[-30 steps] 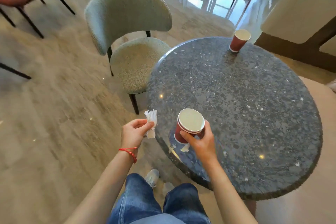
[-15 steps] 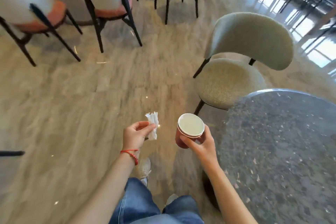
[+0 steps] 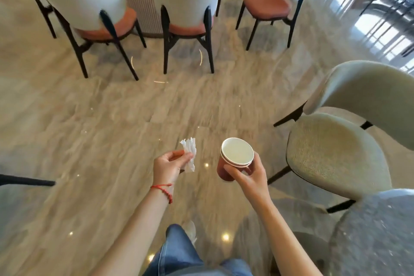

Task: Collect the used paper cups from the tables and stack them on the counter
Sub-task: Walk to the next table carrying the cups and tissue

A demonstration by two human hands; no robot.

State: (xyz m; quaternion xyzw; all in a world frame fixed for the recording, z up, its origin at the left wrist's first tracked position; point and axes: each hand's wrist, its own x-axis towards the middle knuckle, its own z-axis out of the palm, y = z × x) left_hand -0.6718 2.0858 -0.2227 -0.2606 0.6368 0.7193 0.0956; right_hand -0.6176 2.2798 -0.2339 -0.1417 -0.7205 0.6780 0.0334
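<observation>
Right hand: the right hand [image 3: 248, 178] is gripping a nested pair of red paper cups with white interiors [image 3: 235, 159], thumb across the near wall, fingers wrapping the far side.
Left hand: the left hand [image 3: 170, 164] is pinching a crumpled white paper napkin [image 3: 190, 152] between thumb and fingertips.
Cup location: the cups are hanging in the air above the polished beige marble floor [image 3: 89, 130], upright, rims level, clear of every surface.
Surroundings: a cream upholstered chair [image 3: 336, 150] is standing just right of the cups; the speckled grey stone round table [image 3: 380, 231] is sitting at lower right.
Step in hand: judged to be carrying the collected cups onward.
Handling advice: keeping the stack upright is advisable, as any dregs could spill; steering wide of the chair legs is prudent.
</observation>
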